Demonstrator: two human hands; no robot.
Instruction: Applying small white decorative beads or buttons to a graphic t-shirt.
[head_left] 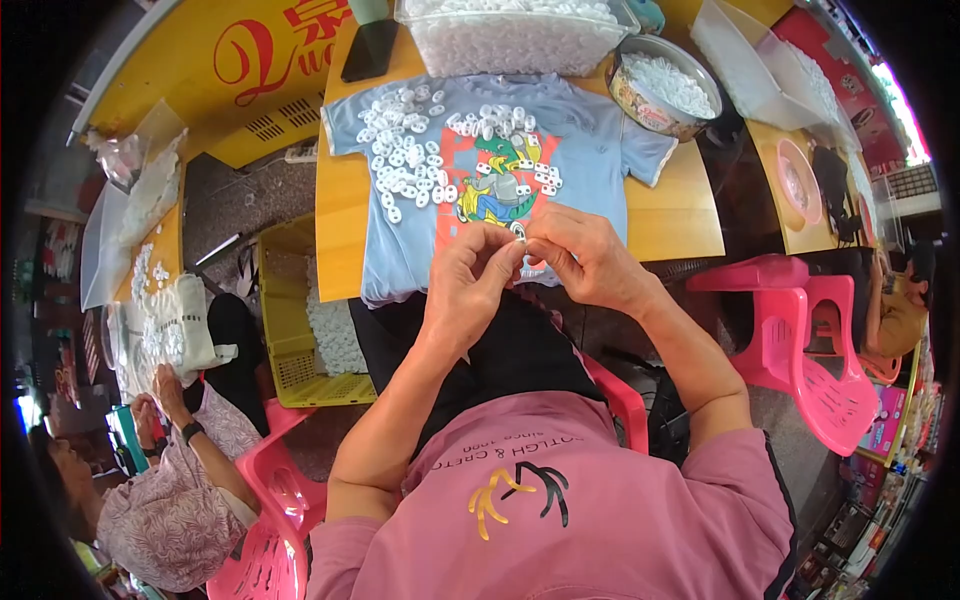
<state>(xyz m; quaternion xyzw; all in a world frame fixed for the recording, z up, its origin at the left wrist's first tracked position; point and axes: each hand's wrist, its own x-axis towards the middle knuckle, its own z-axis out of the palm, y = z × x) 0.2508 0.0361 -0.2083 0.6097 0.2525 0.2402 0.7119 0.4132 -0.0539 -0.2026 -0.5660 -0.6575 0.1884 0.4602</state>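
My left hand (468,268) and my right hand (592,258) meet above the near edge of a light blue T-shirt (592,140) spread over the wooden table. Thumbs and fingers of both pinch a small white plastic piece (519,240), mostly covered by the fingertips. Beyond my left hand, a loose pile of white oval pieces with holes (402,150) lies on the shirt. A tighter cluster of white pieces (492,122) sits above the shirt's red and green print. Several more white pieces (541,180) are scattered on the print, just past my right hand.
A clear bin of white parts (510,48) and a round tin (628,92) stand at the far side. At the far left is a black phone (369,51). A yellow crate (282,345) stands left of my legs. Co-workers sit at left (170,525) and right (905,305), near pink chairs (775,330).
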